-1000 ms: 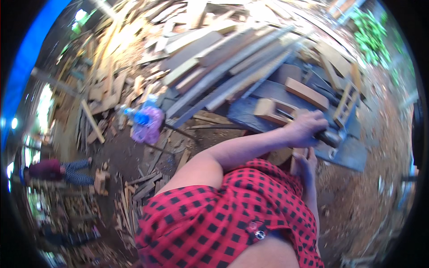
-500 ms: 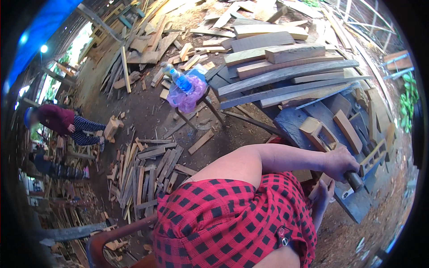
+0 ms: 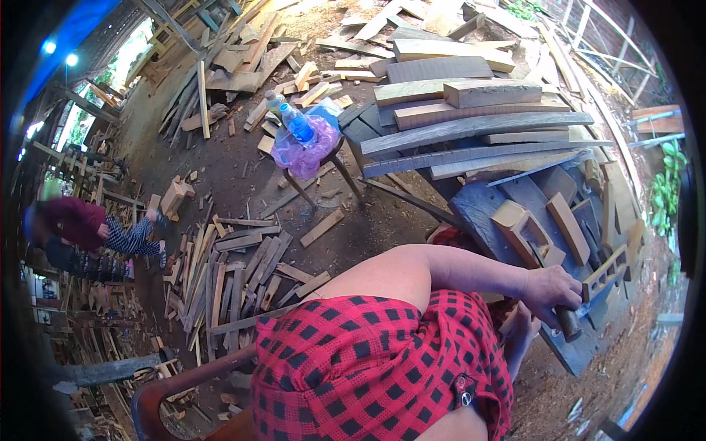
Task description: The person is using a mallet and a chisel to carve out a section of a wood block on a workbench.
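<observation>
My left hand (image 3: pixel 553 292) is closed on a dark cylindrical tool (image 3: pixel 568 323), held over the slanted dark plank surface (image 3: pixel 570 356) at the right. My right hand (image 3: pixel 521 327) is just below and left of it, fingers curled, partly behind my checked clothing; what it grips is hidden. A pale wooden plane-like block with a hollow middle (image 3: pixel 515 224) lies just above my left hand, beside a long wooden block (image 3: pixel 568 228) and a slotted wooden frame (image 3: pixel 604 273).
Stacked boards (image 3: pixel 478 121) lie behind the work surface. A stool (image 3: pixel 346 184) bears bottles (image 3: pixel 298 125) and pink plastic. Offcuts (image 3: pixel 246 272) litter the ground. A co-worker (image 3: pixel 77 224) in maroon is at the left, with another person behind. A chair rail (image 3: pixel 165 386) is at lower left.
The view has swung round since a second ago, bringing more of the ground and chair into sight. My left hand, still gripping the tool, now appears further right and lower.
</observation>
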{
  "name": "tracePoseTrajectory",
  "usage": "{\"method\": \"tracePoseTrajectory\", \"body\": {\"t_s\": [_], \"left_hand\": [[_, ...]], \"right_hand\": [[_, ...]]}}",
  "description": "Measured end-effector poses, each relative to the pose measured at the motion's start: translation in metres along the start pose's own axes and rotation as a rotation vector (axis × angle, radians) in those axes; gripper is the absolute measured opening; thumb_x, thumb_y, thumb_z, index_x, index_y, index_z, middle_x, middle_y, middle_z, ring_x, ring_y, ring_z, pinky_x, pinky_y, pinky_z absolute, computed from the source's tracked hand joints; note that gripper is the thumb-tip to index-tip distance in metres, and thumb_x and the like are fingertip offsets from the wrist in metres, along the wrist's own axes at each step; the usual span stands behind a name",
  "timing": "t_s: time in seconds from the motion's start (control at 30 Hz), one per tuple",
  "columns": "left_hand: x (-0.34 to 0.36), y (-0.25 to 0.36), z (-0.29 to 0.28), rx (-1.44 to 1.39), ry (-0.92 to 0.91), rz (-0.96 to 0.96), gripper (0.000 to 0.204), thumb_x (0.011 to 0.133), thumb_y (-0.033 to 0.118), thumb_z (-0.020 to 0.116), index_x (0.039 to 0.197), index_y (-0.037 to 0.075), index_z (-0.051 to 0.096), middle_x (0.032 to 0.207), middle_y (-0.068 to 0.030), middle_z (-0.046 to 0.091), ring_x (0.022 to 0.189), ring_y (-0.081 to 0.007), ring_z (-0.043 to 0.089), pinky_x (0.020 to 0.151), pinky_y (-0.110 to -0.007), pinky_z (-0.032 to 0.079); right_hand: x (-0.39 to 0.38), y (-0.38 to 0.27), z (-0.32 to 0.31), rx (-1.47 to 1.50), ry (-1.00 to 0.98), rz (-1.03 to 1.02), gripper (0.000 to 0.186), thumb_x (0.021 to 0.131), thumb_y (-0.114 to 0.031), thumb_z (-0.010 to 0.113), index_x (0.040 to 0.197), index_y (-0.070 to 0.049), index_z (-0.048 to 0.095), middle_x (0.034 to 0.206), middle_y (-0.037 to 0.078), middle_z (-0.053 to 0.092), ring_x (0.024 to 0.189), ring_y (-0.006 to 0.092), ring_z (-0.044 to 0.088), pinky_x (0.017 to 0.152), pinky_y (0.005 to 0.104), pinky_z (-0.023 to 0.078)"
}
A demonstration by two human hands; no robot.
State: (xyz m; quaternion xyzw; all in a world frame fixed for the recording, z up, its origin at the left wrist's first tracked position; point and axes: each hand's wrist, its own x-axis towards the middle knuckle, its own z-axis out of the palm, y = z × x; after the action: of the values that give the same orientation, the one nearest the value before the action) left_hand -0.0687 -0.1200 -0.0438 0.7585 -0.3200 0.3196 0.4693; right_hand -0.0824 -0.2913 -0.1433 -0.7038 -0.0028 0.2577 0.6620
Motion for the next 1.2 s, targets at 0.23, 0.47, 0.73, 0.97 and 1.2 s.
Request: {"method": "tracePoseTrajectory", "body": {"t_s": [0.23, 0.47, 0.73, 0.97, 1.2], "left_hand": [[0.005, -0.011, -0.023, 0.104, 0.029, 0.013, 0.042, 0.055, 0.022, 0.081, 0.088, 0.009, 0.058, 0.081, -0.0087, 0.055, 0.075, -0.0313, 0.059, 0.06, -0.042, 0.048], [0.004, -0.025, -0.03, 0.196, -0.014, -0.241, 0.028, 0.07, 0.014, 0.079, 0.094, 0.007, 0.065, 0.086, -0.009, 0.063, 0.079, -0.0245, 0.06, 0.072, -0.038, 0.049], [0.013, -0.042, -0.026, -0.024, -0.006, -0.354, 0.021, 0.083, 0.013, 0.077, 0.092, 0.0, 0.063, 0.08, 0.0001, 0.055, 0.072, -0.0121, 0.051, 0.067, -0.029, 0.046], [0.028, -0.035, -0.015, 0.191, -0.139, -0.622, 0.048, 0.084, 0.026, 0.077, 0.117, -0.006, 0.061, 0.1, -0.0113, 0.065, 0.083, -0.0171, 0.061, 0.071, -0.032, 0.054], [0.027, -0.012, 0.004, 0.217, -0.122, -0.514, 0.053, 0.081, 0.038, 0.078, 0.106, -0.006, 0.062, 0.091, -0.0125, 0.065, 0.074, -0.021, 0.061, 0.063, -0.032, 0.052]], "right_hand": [[-0.017, -0.02, 0.015, -0.071, 0.037, -0.125, 0.072, 0.073, -0.026, 0.074, 0.133, 0.001, 0.045, 0.108, 0.012, 0.06, 0.09, 0.018, 0.061, 0.076, 0.0319, 0.051], [-0.024, -0.035, 0.022, -0.29, 0.149, -0.037, 0.106, 0.055, -0.064, 0.082, 0.131, 0.003, 0.048, 0.126, 0.02, 0.057, 0.114, 0.0312, 0.058, 0.098, 0.0394, 0.045], [-0.036, -0.027, 0.034, -0.187, 0.305, -0.007, 0.098, 0.05, -0.057, 0.085, 0.125, -0.001, 0.055, 0.116, 0.019, 0.063, 0.109, 0.0322, 0.061, 0.092, 0.0396, 0.047], [-0.028, -0.024, 0.029, -0.198, 0.265, 0.043, 0.089, 0.046, -0.053, 0.087, 0.114, 0.0, 0.063, 0.109, 0.017, 0.066, 0.102, 0.031, 0.064, 0.087, 0.0392, 0.049], [-0.026, -0.025, 0.02, -0.153, 0.229, 0.066, 0.078, 0.045, -0.051, 0.087, 0.1, 0.001, 0.07, 0.098, 0.016, 0.07, 0.092, 0.0286, 0.067, 0.082, 0.0383, 0.052]]}}
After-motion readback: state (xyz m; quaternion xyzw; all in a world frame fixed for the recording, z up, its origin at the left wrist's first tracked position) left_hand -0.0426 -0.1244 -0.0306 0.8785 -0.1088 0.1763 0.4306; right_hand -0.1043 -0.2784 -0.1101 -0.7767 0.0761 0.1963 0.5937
